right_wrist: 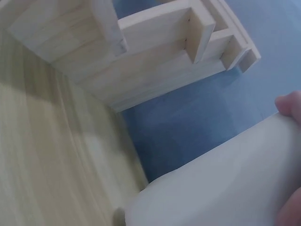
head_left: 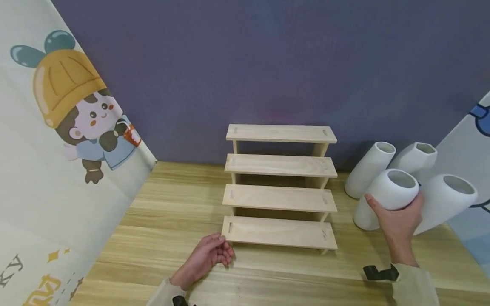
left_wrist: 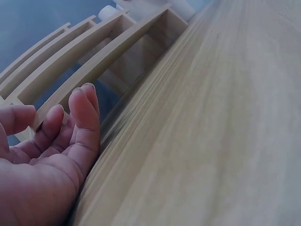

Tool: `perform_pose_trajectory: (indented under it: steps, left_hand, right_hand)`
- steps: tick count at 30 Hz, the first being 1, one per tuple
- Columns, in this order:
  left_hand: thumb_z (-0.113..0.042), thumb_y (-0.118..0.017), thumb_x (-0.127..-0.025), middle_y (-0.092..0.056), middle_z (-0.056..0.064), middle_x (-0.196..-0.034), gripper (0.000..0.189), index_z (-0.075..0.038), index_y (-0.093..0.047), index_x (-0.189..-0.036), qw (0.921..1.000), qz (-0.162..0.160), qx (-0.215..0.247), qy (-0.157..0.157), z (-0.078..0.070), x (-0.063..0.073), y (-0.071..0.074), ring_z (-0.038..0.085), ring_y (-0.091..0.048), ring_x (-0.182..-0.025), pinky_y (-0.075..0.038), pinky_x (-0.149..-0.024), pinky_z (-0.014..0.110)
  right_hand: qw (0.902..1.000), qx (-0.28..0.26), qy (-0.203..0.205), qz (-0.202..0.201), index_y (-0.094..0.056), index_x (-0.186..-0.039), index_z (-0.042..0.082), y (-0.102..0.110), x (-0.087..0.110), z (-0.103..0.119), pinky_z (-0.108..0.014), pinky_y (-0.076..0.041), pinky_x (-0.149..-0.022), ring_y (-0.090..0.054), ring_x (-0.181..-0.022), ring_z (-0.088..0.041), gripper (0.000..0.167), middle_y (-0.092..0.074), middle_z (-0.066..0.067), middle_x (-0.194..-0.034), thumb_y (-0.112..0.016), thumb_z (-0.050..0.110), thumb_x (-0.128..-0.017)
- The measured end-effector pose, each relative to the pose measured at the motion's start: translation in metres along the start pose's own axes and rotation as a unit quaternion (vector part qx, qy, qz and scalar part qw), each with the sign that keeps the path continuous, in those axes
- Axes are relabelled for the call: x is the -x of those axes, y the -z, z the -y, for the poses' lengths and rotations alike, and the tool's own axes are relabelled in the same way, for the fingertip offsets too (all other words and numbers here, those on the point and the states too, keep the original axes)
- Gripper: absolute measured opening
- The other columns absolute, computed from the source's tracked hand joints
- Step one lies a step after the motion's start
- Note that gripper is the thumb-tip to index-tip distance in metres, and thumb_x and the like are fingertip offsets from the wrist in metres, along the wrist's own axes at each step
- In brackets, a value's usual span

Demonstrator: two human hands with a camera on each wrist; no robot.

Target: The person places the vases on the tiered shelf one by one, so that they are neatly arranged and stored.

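Nearest, by the front left corner of the four-tier wooden display riser (head_left: 279, 197): left hand (head_left: 208, 255), with fingers loosely bent, gripping nothing visible; cannot tell whether touching that corner. Across to the right: right hand (head_left: 402, 219), clamped around a white rounded vase (head_left: 384, 191), right of the riser on or just over the worktop (head_left: 164, 212); cannot tell which. Crowding in on the outer side of the right hand: white tapered vase (head_left: 440, 199). Behind the held one: white slim cylindrical vase (head_left: 369, 172) and, partly blocked, white angular-mouthed vase (head_left: 411, 155). Farthest: dark blue wall (head_left: 268, 63).
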State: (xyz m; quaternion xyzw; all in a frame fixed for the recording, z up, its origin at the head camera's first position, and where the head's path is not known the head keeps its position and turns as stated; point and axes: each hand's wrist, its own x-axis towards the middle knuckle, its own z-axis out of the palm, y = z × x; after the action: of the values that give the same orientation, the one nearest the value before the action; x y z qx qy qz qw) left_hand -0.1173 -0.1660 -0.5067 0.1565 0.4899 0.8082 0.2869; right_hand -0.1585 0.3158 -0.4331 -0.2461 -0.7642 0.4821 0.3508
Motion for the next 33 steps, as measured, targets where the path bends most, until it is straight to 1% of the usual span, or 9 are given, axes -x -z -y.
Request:
perform_pose_trajectory:
  steps: [10, 15, 21, 25, 29, 33]
  left_hand:
    - [-0.016, -0.032, -0.11, -0.075, -0.001, -0.093, 0.034, -0.012, -0.063, -0.097, 1.0, 0.0, 0.0, 0.004, 0.0, 0.0, 0.001, 0.007, -0.07, -0.08, -0.059, -0.07, 0.02]
    - [-0.016, -0.031, -0.11, -0.075, -0.001, -0.094, 0.034, -0.012, -0.063, -0.098, 1.0, 0.003, 0.004, 0.005, 0.002, 0.0, 0.003, 0.007, -0.07, -0.081, -0.059, -0.07, 0.02]
    - [-0.018, -0.033, -0.11, -0.075, -0.001, -0.094, 0.032, -0.013, -0.062, -0.098, 0.9999, 0.001, 0.003, 0.013, 0.001, 0.002, 0.002, 0.007, -0.07, -0.082, -0.059, -0.071, 0.02]
    - [-0.017, -0.033, -0.11, -0.074, -0.002, -0.094, 0.032, -0.014, -0.062, -0.098, 1.0, 0.003, -0.001, 0.008, 0.0, 0.002, 0.002, 0.007, -0.07, -0.082, -0.059, -0.071, 0.02]
    - [-0.016, -0.032, -0.11, -0.074, -0.001, -0.095, 0.032, -0.013, -0.062, -0.098, 1.0, 0.007, -0.001, 0.003, -0.001, 0.002, 0.002, 0.007, -0.07, -0.082, -0.059, -0.071, 0.019]
    - [-0.016, -0.032, -0.11, -0.074, -0.001, -0.095, 0.032, -0.013, -0.062, -0.099, 0.9999, 0.013, 0.005, 0.004, 0.0, 0.001, 0.003, 0.007, -0.07, -0.083, -0.059, -0.072, 0.019]
  right_hand:
    - [0.9997, -0.004, -0.023, 0.003, -0.038, -0.146, 0.036, 0.007, 0.003, 0.016, -0.017, -0.037, -0.093, -0.048, -0.114, 0.0, 0.098, -0.049, 0.021, -0.128, -0.092, 0.021, -0.066]
    - [0.9999, -0.001, -0.013, 0.007, -0.038, -0.146, 0.034, 0.011, 0.007, 0.027, -0.017, -0.036, -0.091, -0.047, -0.112, 0.002, 0.097, -0.048, 0.022, -0.128, -0.091, 0.018, -0.067]
    - [0.9997, -0.02, -0.002, 0.013, -0.04, -0.145, 0.031, 0.017, 0.011, 0.039, -0.016, -0.036, -0.09, -0.046, -0.109, 0.003, 0.096, -0.047, 0.023, -0.124, -0.091, 0.012, -0.066]
    - [0.9993, -0.031, 0.001, 0.021, -0.041, -0.145, 0.028, 0.02, 0.012, 0.045, -0.015, -0.037, -0.089, -0.047, -0.108, 0.003, 0.096, -0.048, 0.022, -0.122, -0.09, 0.008, -0.065]
    - [0.9992, -0.029, 0.005, 0.026, -0.041, -0.145, 0.028, 0.022, 0.013, 0.05, -0.015, -0.037, -0.088, -0.047, -0.107, 0.003, 0.096, -0.048, 0.023, -0.122, -0.09, 0.008, -0.065]
    - [0.9995, -0.012, 0.006, 0.028, -0.041, -0.145, 0.03, 0.024, 0.014, 0.057, -0.015, -0.035, -0.088, -0.045, -0.107, 0.004, 0.095, -0.047, 0.025, -0.122, -0.09, 0.011, -0.066]
